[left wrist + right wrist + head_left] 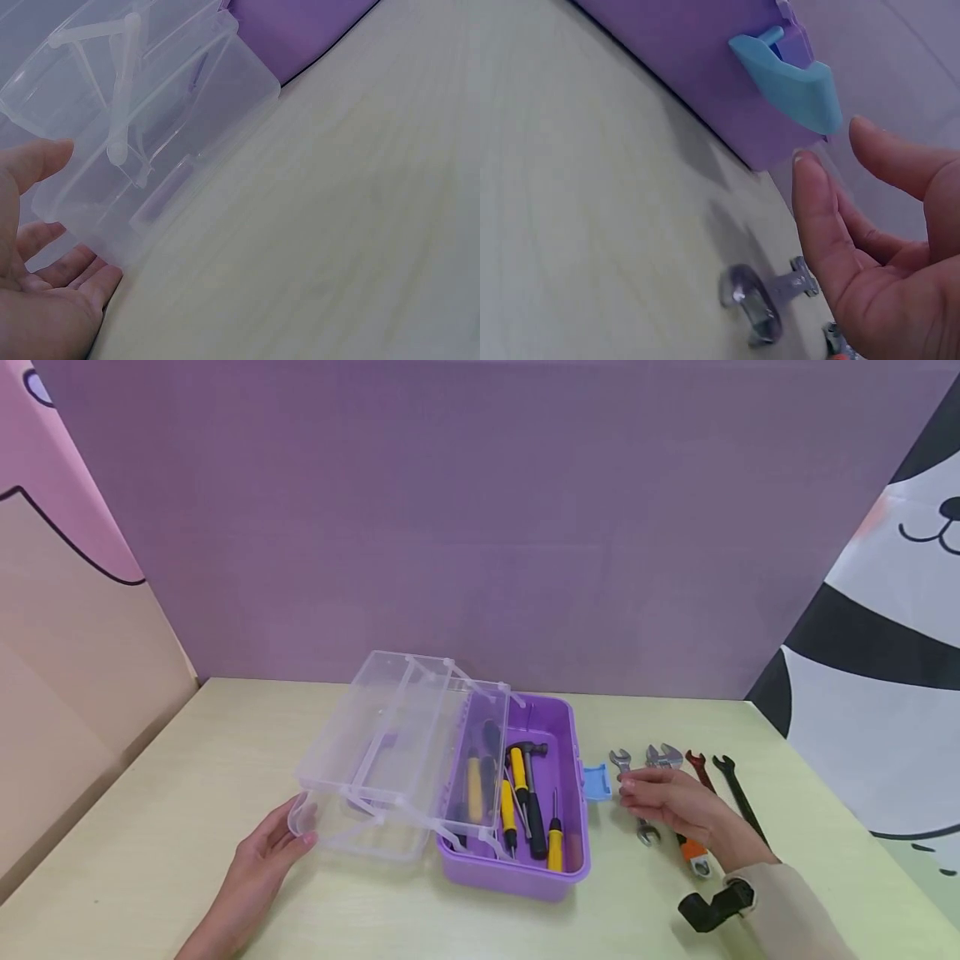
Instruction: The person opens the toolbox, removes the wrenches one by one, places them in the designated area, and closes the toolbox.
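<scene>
A purple toolbox [517,883] holds a hammer [534,810], a yellow-handled screwdriver [555,843] and several other tools. Its clear plastic lid [390,735] is swung out to the left and covers part of the box in the head view. My left hand [258,868] is at the lid's outer near corner, fingers along its outer side and thumb spread apart from them. Over a double-ended wrench [647,833], my right hand [678,806] hovers with thumb and fingers parted, holding nothing. Just left of its fingertips is the toolbox's blue latch [795,86].
Right of the box lie an adjustable wrench [663,756] with an orange-and-black handle, a red wrench [697,764] and a black wrench [738,789]. A purple panel [480,527] stands along the back of the pale table [187,760].
</scene>
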A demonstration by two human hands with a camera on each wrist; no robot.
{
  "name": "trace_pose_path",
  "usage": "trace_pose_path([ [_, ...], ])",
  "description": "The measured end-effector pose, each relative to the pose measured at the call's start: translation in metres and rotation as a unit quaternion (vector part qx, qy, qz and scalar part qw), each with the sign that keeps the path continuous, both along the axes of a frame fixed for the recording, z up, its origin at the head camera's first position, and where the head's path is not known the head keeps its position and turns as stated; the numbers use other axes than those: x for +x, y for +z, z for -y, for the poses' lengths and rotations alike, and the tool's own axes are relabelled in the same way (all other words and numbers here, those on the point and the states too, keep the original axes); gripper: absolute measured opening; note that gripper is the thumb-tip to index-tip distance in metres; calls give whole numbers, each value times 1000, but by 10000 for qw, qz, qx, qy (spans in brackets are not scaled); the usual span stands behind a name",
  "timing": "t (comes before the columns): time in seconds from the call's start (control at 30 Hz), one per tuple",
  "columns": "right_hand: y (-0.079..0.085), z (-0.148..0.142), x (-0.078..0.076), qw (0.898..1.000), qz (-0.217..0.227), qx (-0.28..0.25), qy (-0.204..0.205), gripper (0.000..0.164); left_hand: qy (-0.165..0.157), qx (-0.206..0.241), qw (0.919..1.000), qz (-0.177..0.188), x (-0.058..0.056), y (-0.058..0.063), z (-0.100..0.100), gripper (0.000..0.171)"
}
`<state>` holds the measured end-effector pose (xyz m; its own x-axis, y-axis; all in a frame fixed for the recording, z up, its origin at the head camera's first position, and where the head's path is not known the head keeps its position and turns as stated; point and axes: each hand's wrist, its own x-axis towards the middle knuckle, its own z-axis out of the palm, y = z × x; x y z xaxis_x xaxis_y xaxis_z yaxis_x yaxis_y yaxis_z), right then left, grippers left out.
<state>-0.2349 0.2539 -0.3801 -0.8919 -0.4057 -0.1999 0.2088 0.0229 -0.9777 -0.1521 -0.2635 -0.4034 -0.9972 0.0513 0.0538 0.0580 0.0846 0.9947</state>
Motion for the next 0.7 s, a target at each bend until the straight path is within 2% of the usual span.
trace_pose_path([
  [0.17,-7,9,-1,9997,103,-198,54,15,26,-51,10000,13,0,0,0,59],
  [0.37,-12,20,-1,9971,183,-742,72,10,6,-77,10000,33,0,-1,0,59],
  [0.7,-9,37,-4,9939,108,-958,532,20,-19,55,10000,-35,0,-1,0,59],
])
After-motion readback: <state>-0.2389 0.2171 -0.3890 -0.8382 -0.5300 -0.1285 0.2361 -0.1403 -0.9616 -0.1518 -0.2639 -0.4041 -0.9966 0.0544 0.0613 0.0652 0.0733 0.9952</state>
